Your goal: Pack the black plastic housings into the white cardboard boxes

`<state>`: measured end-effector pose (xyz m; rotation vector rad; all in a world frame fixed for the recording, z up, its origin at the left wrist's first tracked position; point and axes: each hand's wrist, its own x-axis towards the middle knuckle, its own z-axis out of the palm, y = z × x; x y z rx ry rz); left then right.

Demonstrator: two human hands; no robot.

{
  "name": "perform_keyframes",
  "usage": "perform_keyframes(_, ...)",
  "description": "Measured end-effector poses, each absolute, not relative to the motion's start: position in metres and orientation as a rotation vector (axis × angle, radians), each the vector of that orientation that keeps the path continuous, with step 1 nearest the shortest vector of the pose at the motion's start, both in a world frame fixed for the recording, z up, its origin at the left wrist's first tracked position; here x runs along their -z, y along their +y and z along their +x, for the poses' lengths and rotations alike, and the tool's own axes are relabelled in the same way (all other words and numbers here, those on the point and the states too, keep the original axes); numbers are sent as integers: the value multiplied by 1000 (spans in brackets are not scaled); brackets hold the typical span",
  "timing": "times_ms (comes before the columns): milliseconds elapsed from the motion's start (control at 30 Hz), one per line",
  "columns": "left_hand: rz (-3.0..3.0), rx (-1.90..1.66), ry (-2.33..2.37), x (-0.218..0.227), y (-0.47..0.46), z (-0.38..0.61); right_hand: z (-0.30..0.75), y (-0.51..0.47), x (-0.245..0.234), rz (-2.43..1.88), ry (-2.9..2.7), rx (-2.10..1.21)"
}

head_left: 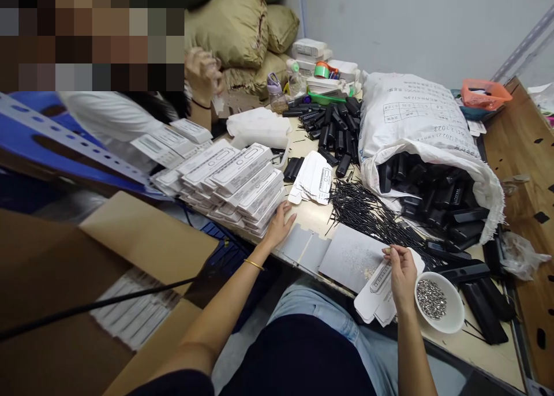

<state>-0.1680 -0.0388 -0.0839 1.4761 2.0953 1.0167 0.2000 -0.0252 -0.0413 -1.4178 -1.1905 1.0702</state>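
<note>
On the bench (pixel 497 351): flat cartons (pixel 373 299), boxes (pixel 244 174).
Left hand (pixel 277 225), loose, rested beside the boxes; right hand (pixel 402 272) seemingly pinched the cartons, probably laid near the bowl (pixel 455 315) for easy reach.

Flat white cartons (pixel 374 292), overlapping at table edge (pixel 497 358), closed printed boxes (pixel 242 170), stacked leftward

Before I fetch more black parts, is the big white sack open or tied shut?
Open: the white sack lies with its mouth gaping, black parts showing inside.
</note>
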Motion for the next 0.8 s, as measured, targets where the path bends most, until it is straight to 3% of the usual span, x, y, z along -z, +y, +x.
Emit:
perform_keyframes(233, 1480, -1022, 2167, 77, -42, -172, 202, -27, 45, -1424, -1184, -1089)
perform_keyframes(467, 1752, -1037, 2033, 54, -28, -115, 213, -37, 17, -1464, -1219, -993)
perform_keyframes(633, 1833, -1149, 1680, 28, 20, -51, 270, -56, 2, -1687, -1191, -695)
perform_keyframes(800, 1692, -1085, 1503, 18, 112, 7, 296, -67, 25, -1978, -1554, -704)
